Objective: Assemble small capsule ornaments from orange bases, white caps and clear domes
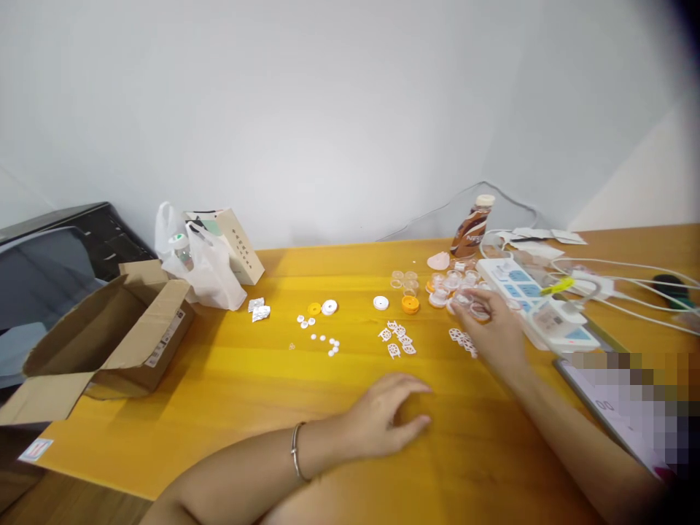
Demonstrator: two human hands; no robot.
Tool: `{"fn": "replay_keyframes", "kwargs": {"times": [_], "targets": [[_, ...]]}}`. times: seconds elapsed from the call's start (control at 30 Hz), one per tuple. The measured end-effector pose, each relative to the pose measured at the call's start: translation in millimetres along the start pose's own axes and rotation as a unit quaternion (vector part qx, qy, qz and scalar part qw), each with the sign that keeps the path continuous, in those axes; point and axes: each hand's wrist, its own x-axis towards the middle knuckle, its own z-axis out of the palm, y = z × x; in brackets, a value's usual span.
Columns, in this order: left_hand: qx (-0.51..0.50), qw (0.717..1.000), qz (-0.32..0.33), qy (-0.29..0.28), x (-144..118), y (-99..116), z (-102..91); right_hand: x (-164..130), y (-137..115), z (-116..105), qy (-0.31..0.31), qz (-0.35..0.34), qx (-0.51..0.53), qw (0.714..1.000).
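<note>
Two bare hands work over a yellow-orange table (230,379). Right hand (492,332) reaches toward the far right part of the table, fingers loosely curled; its fingertips (462,306) meet a cluster of small clear cups (453,281). Whether a cup is pinched between the fingers cannot be told, as that area is blurred. Left hand (386,415) rests palm down on the table near the front edge, fingers relaxed and slightly spread, holding nothing; a thin bracelet (296,452) circles its wrist.

Just beside the right hand lie white lattice pieces (464,340); a second group of these pieces (397,338) lies between the two hands. An orange cap (410,304) and a white ring (380,302) sit just behind that group. Small white discs (322,339) are scattered toward the table centre, near a yellow disc (313,308).

A white power strip (533,302) lies at the right, touching distance from the cups, with cables running toward the right edge. A brown bottle (471,230) stands at the back edge. At the back left corner sit a white plastic bag (205,266) and an open cardboard box (117,335).
</note>
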Motion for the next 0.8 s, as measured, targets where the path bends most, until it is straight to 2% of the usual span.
{"fn": "replay_keyframes", "kwargs": {"times": [0.07, 0.17, 0.4, 0.57, 0.7, 0.8], "targets": [[0.035, 0.996, 0.052, -0.063, -2, -2, 3.3, 7, 8, -7, -0.018, -0.004, -0.054, 0.998], [0.081, 0.987, 0.089, -0.103, -3, -7, 6.5, 8, 17, -8, -0.031, -0.042, -0.108, 0.993], [0.105, 0.984, 0.094, -0.104, -2, -10, 5.5, 7, 34, 2, -0.032, -0.130, -0.160, 0.978], [0.108, 0.984, 0.092, -0.110, -3, -10, 5.8, 8, 43, 3, -0.041, -0.120, -0.155, 0.980], [0.110, 0.984, 0.096, -0.102, -3, -10, 5.8, 7, 36, -1, -0.022, -0.138, -0.155, 0.978], [0.107, 0.984, 0.095, -0.103, -4, -10, 5.1, 4, 21, -5, 0.036, -0.165, -0.148, 0.974]]}}
